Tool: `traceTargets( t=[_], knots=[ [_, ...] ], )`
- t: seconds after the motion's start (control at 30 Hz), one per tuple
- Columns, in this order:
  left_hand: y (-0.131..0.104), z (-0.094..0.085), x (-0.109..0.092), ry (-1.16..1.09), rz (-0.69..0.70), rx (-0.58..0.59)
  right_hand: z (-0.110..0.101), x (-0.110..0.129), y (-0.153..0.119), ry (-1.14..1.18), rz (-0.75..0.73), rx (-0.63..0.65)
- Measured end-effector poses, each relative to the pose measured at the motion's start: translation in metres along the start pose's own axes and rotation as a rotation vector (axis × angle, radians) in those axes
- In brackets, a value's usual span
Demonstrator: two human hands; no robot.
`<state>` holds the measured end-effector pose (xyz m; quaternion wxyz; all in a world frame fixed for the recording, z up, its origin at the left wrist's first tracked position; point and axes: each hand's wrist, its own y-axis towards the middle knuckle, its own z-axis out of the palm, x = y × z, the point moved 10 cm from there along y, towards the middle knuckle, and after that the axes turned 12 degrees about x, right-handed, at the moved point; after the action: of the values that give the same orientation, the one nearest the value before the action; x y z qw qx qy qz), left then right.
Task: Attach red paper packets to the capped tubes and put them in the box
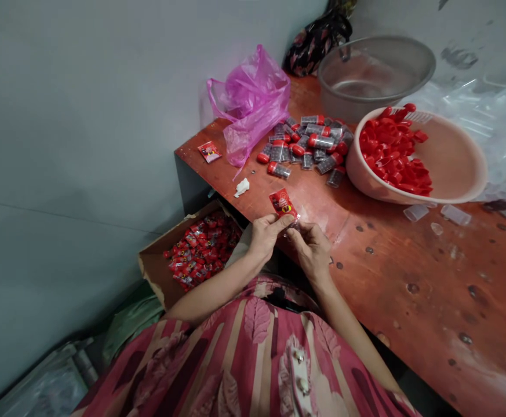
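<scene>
Both hands meet at the near edge of the red-brown table. My left hand [264, 234] pinches a small red printed packet [282, 202] between thumb and fingers. My right hand [313, 246] is closed at the packet's lower end, its fingertips next to my left thumb. What lies under those fingertips is mostly hidden. Beyond the hands is a pile of small clear bottles [307, 145] with red caps and dark contents. Another red packet [210, 152] lies flat near the table's left corner. Below my left forearm, a cardboard box [159, 272] holds many red packets.
A pink basin [461, 156] of red caps [394, 153] stands right of the bottles, with a metal bowl [377, 69] behind. A pink plastic bag [257, 92] and crumpled white scrap [241, 187] lie left. Clear empty tubes [456, 214] lie by the basin. A wall [83, 116] borders the left.
</scene>
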<state>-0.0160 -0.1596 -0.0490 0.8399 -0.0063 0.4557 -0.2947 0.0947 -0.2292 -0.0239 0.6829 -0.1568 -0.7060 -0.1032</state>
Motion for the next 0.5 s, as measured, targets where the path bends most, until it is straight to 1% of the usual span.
traceTargets(
  t=[0.07, 0.17, 0.23, 0.27, 0.33, 0.47, 0.5],
  knots=[
    [-0.002, 0.000, 0.002, -0.001, -0.002, 0.006, 0.004, -0.010, 0.003, 0.122, 0.100, 0.050],
    [-0.002, 0.008, 0.006, -0.056, -0.084, 0.129, 0.015, -0.021, 0.005, 0.330, 0.227, 0.118],
    [-0.002, 0.013, 0.004, -0.110, -0.123, 0.206, 0.017, -0.019, 0.004, 0.357, 0.235, 0.113],
    [-0.002, 0.014, 0.003, -0.128, -0.125, 0.222, 0.017, -0.017, 0.004, 0.339, 0.226, 0.107],
    [-0.001, 0.011, 0.000, -0.137, -0.114, 0.206, 0.015, -0.011, 0.002, 0.269, 0.186, 0.085],
    [-0.003, 0.002, 0.006, -0.060, -0.095, 0.107, 0.004, 0.007, -0.003, 0.027, -0.004, -0.013],
    [-0.004, 0.000, 0.007, -0.020, -0.083, 0.075, 0.002, 0.009, -0.005, -0.006, -0.031, -0.035]
  ],
)
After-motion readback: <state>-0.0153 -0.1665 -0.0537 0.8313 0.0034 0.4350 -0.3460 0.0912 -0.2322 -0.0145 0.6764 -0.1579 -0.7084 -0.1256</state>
